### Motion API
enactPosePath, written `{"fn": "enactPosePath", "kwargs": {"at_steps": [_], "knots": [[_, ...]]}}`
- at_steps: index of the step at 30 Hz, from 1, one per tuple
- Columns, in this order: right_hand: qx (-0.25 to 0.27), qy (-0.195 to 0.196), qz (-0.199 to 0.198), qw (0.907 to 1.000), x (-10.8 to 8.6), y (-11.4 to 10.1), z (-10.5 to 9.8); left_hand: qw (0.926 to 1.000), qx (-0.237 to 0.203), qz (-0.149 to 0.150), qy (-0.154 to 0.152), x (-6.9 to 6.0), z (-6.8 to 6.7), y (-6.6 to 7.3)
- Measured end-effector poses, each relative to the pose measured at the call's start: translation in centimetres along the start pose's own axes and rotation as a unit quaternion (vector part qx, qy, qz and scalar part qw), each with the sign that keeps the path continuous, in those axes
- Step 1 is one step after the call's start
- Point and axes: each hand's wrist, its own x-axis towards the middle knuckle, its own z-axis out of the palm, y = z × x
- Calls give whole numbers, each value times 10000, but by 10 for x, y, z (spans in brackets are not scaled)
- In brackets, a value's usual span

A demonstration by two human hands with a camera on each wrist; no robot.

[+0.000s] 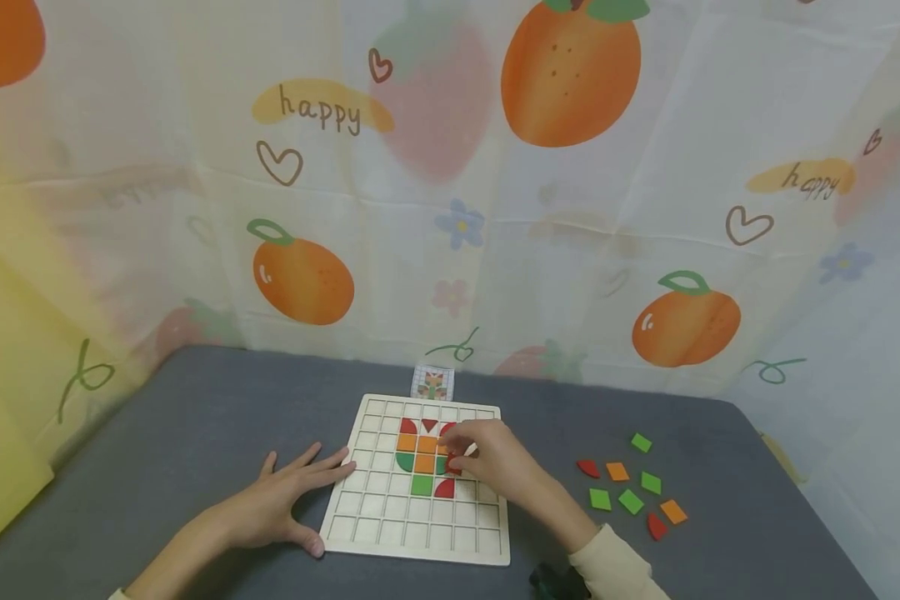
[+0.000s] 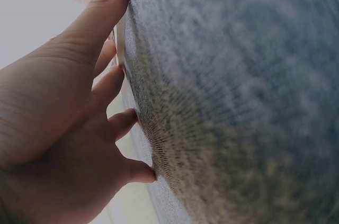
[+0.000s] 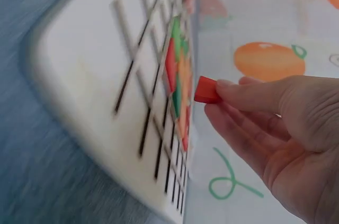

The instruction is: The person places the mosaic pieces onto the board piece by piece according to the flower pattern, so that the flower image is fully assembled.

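Note:
A white gridded board (image 1: 390, 529) lies on the table, with red, orange and green pieces set in its middle cells. Between thumb and fingers my right hand (image 1: 491, 454) pinches a small red piece (image 3: 207, 90), just above the board's right-middle cells; its full shape is hard to tell. My left hand (image 1: 281, 496) is spread at the board's left edge, fingertips and thumb touching the rim and the table. Among the set pieces are a green square (image 1: 422, 485), a red quarter-round (image 1: 445, 488) and an orange square (image 1: 424, 463). My right hand hides some cells.
Loose green squares (image 1: 631, 501), orange squares (image 1: 617, 472) and red quarter-rounds (image 1: 656, 527) lie right of the board. A small pattern card (image 1: 432, 383) sits behind it. A dark object (image 1: 558, 582) is near my right sleeve. A printed curtain (image 1: 420, 275) hangs behind the grey table (image 1: 195, 433).

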Motion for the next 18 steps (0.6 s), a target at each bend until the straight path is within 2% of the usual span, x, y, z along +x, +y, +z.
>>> {"fn": "enactPosePath", "kwargs": {"at_steps": [5, 13, 18], "knots": [[139, -171, -187, 9996, 9, -6, 4, 10000, -6, -41, -54, 1, 0, 1], [232, -399, -14, 9989, 21, -17, 19, 10000, 67, -5, 55, 1, 0, 0], [205, -480, -111, 9986, 28, -21, 29, 9999, 46, 83, 55, 0, 0, 0]]}}
